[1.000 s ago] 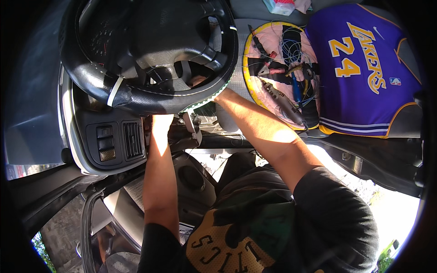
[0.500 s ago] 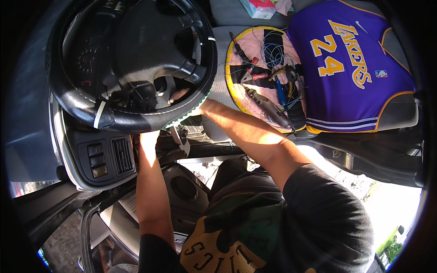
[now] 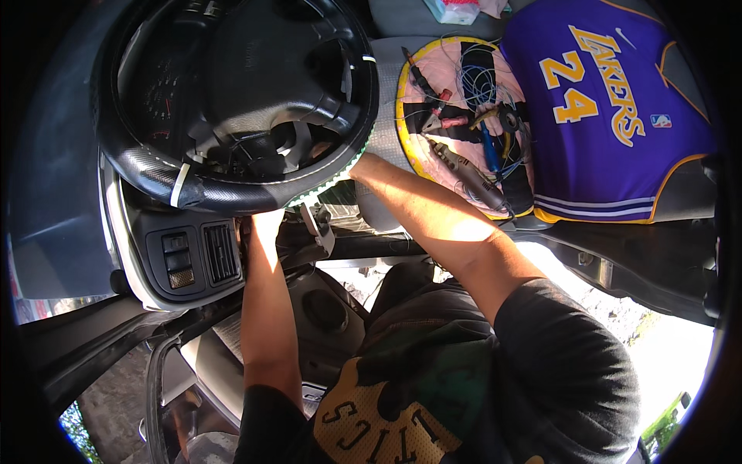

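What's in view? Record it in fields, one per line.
Steering wheel: black, with white bands
Left hand: under the wheel's near rim, partly hidden; grip not visible
Right hand: behind the wheel, partly seen through a gap; grip not visible
Air vent: left of the left hand
Seat: round yellow-edged pad bearing wires and a blue-handled tool
Beside the pad: purple jersey

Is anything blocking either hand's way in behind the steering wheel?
The steering wheel's lower rim overhangs the way in: the left hand reaches beneath it, and the right hand shows partly inside its ring. Anything deeper is hidden.
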